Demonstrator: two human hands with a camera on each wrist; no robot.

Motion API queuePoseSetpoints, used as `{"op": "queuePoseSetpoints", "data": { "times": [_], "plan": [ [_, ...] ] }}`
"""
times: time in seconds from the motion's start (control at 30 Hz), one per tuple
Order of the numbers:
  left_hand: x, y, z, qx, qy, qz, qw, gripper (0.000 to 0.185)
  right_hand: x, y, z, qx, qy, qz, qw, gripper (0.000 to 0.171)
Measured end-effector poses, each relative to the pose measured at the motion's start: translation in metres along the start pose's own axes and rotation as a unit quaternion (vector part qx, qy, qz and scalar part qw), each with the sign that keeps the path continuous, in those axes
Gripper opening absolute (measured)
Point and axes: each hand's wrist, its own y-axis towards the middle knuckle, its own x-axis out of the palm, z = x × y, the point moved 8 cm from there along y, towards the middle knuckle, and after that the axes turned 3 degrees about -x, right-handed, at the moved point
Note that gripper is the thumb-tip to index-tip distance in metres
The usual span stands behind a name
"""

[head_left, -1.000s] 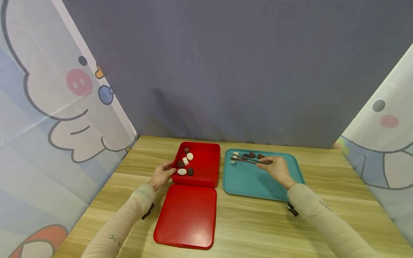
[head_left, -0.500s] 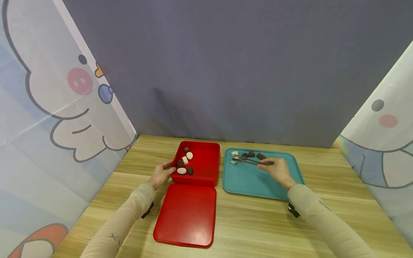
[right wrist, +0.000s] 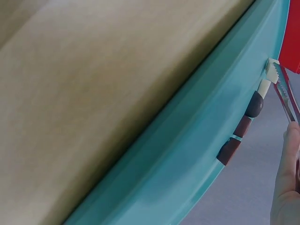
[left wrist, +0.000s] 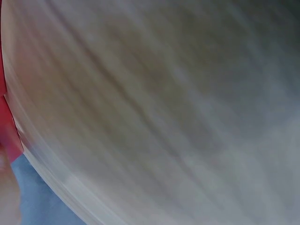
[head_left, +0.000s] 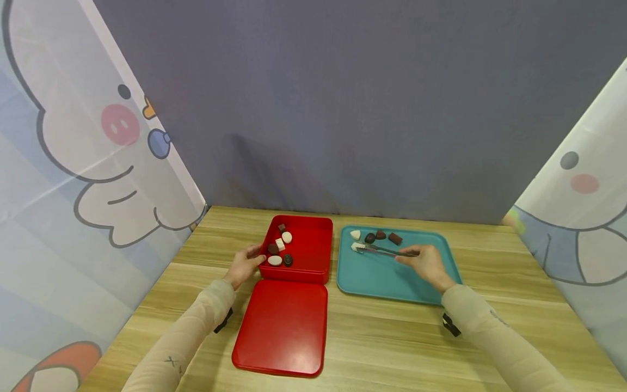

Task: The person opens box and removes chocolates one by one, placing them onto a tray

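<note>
A red box (head_left: 313,256) on the wooden table holds several white and dark candies (head_left: 280,250). My left hand (head_left: 243,265) grips its left rim. To the right lies a teal tray (head_left: 387,277) with a row of candies at its far edge: a white candy (head_left: 355,234), a dark candy (head_left: 369,238), a reddish candy (head_left: 380,234) and a brown candy (head_left: 394,238). My right hand (head_left: 425,262) holds metal tongs (head_left: 379,250) low over the tray, pale tips just in front of the white candy (right wrist: 264,87). The right wrist view shows the tongs (right wrist: 282,89) beside the row.
The red lid (head_left: 281,329) lies flat in front of the box. Bare wooden table (head_left: 441,348) spreads in front and to the right. A grey wall stands behind, cartoon-printed curtains at both sides. The left wrist view is blurred wood with a red sliver (left wrist: 7,126).
The tongs have drawn back a little toward me from the candy row, and my right hand has shifted slightly right. The left hand has not moved.
</note>
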Motion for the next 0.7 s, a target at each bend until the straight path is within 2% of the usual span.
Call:
{"op": "queuePoseSetpoints", "data": {
  "times": [0.33, 0.7],
  "plan": [
    [-0.0006, 0.0015, -0.0011, 0.000, 0.005, -0.001, 1.0000, 0.049, 0.0065, 0.0001, 0.0010, 0.005, -0.003, -0.006, 1.000, 0.034],
    [-0.0007, 0.0021, -0.0014, -0.001, 0.008, -0.002, 1.0000, 0.050, 0.0102, 0.0029, 0.0042, 0.015, -0.002, -0.010, 1.000, 0.040]
  ]
}}
